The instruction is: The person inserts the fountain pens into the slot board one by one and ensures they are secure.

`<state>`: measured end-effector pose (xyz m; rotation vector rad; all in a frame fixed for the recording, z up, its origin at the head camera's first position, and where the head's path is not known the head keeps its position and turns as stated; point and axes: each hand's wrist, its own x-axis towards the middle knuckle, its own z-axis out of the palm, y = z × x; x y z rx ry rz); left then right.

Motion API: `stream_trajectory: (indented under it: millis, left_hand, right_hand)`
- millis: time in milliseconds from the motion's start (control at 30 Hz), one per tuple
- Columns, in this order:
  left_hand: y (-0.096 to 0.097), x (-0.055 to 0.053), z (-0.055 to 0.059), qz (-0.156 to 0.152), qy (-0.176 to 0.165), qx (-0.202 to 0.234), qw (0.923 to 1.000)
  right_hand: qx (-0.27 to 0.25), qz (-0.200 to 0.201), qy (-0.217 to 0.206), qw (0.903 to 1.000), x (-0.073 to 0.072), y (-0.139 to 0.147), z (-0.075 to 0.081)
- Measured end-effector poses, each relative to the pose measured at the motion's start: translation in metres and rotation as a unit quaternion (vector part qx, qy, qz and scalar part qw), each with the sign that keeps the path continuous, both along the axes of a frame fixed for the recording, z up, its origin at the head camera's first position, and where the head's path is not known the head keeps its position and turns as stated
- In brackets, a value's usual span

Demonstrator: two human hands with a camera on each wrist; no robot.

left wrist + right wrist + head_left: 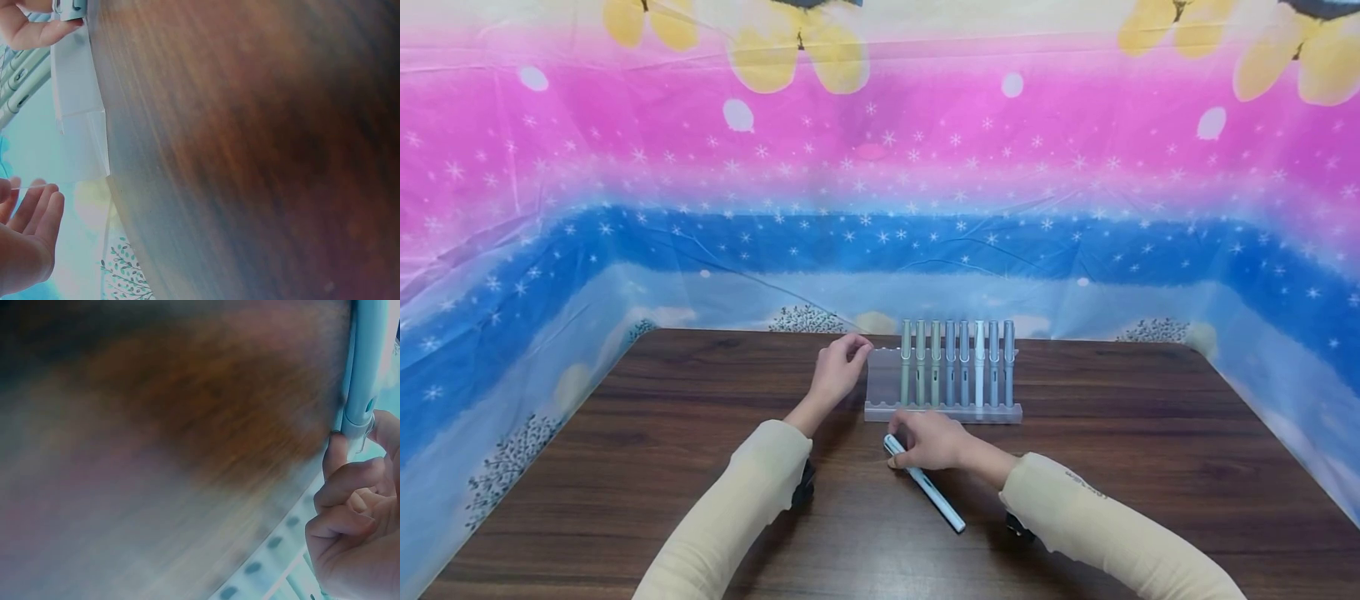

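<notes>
A clear plastic pen rack (pixel 883 379) stands on the table with several capped pens (pixel 950 367) upright in a row, greenish ones to the left, a white one and grey-blue ones to the right. Its left end holds no pens. At the rack's upper left corner my left hand (pixel 841 367) pinches the clear edge between thumb and fingers, as the left wrist view also shows. My right hand (pixel 932 442), in front of the rack, grips a pale blue pen (pixel 936 496) near its capped end. The pen slants toward the front right.
The dark wooden table (pixel 1120 433) reaches out on both sides of the rack. A patterned pink and blue cloth (pixel 880 233) hangs behind and around it. Dark wrist devices (pixel 803 486) sit under both sleeves.
</notes>
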<state>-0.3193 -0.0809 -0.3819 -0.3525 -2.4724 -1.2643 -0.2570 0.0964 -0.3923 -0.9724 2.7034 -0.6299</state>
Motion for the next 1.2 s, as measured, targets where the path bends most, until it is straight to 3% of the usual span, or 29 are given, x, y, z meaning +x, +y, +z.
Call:
stream_trajectory:
  millis: [400,767,1200]
  left_hand:
    - [0.000,0.001,0.000,0.000,0.004,0.000,1.0000]
    - [0.001,0.000,0.000,0.005,0.006,-0.001,1.0000]
    - [0.001,0.000,0.001,0.011,-0.005,-0.006,0.9999]
  right_hand:
    - [-0.087,-0.002,-0.028,0.9958,-0.004,0.009,0.012]
    - [-0.177,-0.046,0.014,0.9831,-0.013,0.011,0.029]
    - [-0.215,-0.119,0.065,0.9672,-0.028,0.011,0.043]
